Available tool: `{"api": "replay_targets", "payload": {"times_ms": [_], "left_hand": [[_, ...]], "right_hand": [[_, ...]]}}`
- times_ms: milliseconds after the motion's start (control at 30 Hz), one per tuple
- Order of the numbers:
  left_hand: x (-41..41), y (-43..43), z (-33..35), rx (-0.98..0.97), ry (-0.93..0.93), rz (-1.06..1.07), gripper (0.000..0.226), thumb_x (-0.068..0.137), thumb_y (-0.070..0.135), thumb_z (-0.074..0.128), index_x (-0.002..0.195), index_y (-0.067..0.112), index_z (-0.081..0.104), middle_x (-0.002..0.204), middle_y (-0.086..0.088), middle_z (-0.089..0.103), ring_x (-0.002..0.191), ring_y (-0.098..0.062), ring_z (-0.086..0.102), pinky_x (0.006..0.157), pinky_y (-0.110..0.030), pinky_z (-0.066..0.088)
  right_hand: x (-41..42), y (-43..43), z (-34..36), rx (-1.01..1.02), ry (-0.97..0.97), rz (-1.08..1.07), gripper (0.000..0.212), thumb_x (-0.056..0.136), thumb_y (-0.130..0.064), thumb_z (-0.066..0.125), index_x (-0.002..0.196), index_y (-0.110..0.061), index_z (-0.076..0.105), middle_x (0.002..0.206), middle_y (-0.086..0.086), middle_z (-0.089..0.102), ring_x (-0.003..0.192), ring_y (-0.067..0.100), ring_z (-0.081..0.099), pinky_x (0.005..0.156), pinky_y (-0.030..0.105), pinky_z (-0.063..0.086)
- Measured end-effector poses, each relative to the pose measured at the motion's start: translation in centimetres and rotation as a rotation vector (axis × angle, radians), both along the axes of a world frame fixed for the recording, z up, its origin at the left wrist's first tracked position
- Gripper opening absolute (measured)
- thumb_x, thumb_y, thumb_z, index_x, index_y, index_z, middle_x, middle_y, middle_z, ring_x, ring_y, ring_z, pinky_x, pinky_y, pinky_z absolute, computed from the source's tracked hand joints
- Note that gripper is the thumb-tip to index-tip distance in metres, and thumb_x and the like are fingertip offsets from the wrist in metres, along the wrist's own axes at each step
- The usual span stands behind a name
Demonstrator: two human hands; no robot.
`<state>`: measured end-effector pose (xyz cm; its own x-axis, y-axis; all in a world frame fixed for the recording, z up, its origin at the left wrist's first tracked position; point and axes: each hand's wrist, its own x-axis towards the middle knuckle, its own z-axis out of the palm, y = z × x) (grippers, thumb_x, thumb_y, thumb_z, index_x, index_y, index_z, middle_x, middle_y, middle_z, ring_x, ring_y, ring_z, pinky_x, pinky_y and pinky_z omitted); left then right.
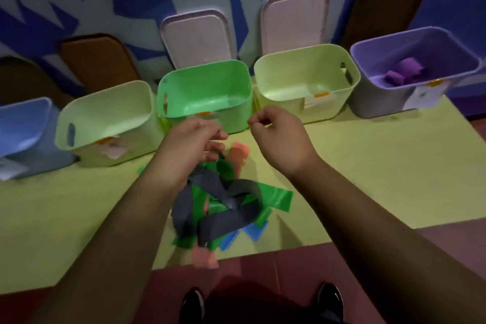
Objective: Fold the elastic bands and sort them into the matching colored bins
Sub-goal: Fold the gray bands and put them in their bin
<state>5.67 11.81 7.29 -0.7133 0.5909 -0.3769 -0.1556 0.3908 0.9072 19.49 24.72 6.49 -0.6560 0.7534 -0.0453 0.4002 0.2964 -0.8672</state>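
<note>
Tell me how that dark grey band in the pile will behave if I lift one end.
Probably floppy: the dark grey band lies in loose loops and twists. It would likely drape, not hold shape. It may drag neighbours along, since it lies tangled over the green bands.

Our left hand [192,139] is blurred; we cannot tell whether its fingers grip a band. Our left forearm [126,218] hides part of the band pile [226,200]. Our right hand [276,137] curls, any pinch unclear. The blue bin [23,123] is cut off at left. The bin labels [423,97] are unreadable.
</note>
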Motion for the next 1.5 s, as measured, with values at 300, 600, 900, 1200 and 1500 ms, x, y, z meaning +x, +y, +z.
{"api": "replay_targets", "payload": {"times_ms": [300,600,900,1200,1500], "left_hand": [[0.5,-10.7,-14.4,-0.185,0.687,-0.513,0.037,0.096,0.03,0.07,0.133,0.028,0.064,0.152,0.012,0.051,0.145,-0.019,0.045,0.12,-0.047,0.037],[1.1,-11.6,-18.2,-0.083,0.904,-0.421,0.04,0.097,0.028,0.071,0.136,0.031,0.059,0.157,0.02,0.043,0.147,-0.009,0.037,0.119,-0.025,0.027],[2.3,-11.5,-20.2,-0.058,1.165,-0.331,0.035,0.099,0.034,0.061,0.134,0.032,0.057,0.153,0.018,0.044,0.143,-0.013,0.04,0.118,-0.04,0.036],[2.8,-11.7,-19.7,-0.005,1.169,-0.292,0.038,0.095,0.026,0.062,0.132,0.028,0.065,0.137,0.008,0.061,0.129,-0.019,0.055,0.111,-0.045,0.046],[3.2,-11.9,-19.4,0.057,1.106,-0.237,0.039,0.093,0.016,0.057,0.128,0.024,0.071,0.132,0.006,0.068,0.125,-0.015,0.059,0.111,-0.04,0.048]], "right_hand": [[-0.2,-9.6,-10.8,0.014,-0.092,0.24,0.016,0.096,-0.015,0.064,0.108,-0.018,0.075,0.102,0.002,0.076,0.094,0.02,0.071,0.087,0.038,0.055],[0.9,-11.8,-17.6,0.336,0.147,0.122,0.026,0.09,-0.011,0.057,0.113,-0.015,0.069,0.107,0.001,0.068,0.102,0.024,0.064,0.092,0.045,0.052],[1.9,-11.8,-19.0,0.34,0.212,-0.034,0.042,0.099,-0.011,0.058,0.14,-0.022,0.055,0.128,0.001,0.056,0.097,0.001,0.062,0.083,0.024,0.049],[3.2,-12.6,-18.2,0.401,0.355,-0.25,0.023,0.093,-0.012,0.059,0.113,-0.018,0.067,0.117,0.005,0.064,0.106,0.02,0.062,0.085,0.026,0.041],[3.7,-14.2,-18.0,0.578,0.221,-0.285,0.037,0.09,-0.008,0.058,0.126,-0.013,0.063,0.132,0.01,0.053,0.123,0.031,0.05,0.103,0.04,0.041]]}}
